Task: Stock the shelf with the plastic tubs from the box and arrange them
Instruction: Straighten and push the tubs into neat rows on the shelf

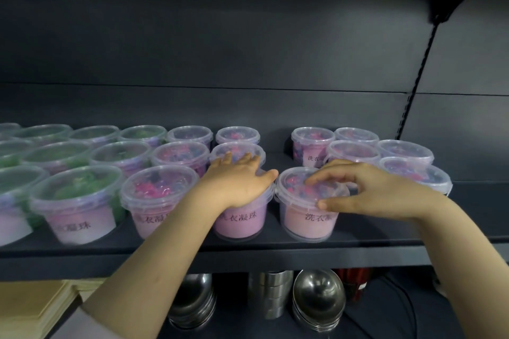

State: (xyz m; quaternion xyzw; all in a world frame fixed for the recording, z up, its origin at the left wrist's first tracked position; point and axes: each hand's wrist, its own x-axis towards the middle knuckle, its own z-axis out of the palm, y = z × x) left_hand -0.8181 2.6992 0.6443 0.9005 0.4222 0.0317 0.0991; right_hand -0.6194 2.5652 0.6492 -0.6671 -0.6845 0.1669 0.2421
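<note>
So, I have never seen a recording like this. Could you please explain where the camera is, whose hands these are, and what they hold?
There is no machine here: a person works with two bare hands. The single picture comes from a camera worn on the head, looking forward and down. On the dark shelf stand rows of clear lidded tubs, green tubs at the left, pink and purple ones further right. The left hand rests flat on the lid of one front tub. The right hand grips the lid of the next tub from above, thumb at its front rim. Below the shelf are steel bowls.
</note>
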